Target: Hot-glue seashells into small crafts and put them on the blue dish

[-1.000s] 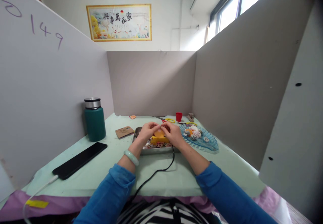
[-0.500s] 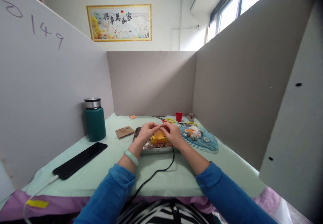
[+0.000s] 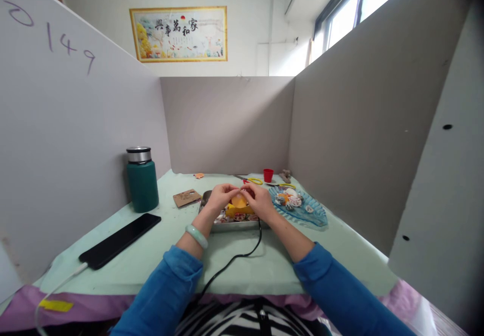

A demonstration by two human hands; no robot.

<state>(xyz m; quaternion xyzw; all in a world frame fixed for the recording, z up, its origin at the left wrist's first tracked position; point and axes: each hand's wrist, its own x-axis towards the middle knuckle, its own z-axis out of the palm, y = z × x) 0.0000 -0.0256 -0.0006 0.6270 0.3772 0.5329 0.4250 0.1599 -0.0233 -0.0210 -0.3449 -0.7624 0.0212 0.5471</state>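
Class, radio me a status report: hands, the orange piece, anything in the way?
Both pinching: left hand, right hand, fingertips meeting on orange piece. Piece above metal tray of shells. By right wrist, black cable, not blocking.

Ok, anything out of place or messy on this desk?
Nothing spilled or damaged. Left hand and right hand pinch an orange piece over the metal tray. A black cable snakes up to the tray; an orange scrap lies loose behind it.
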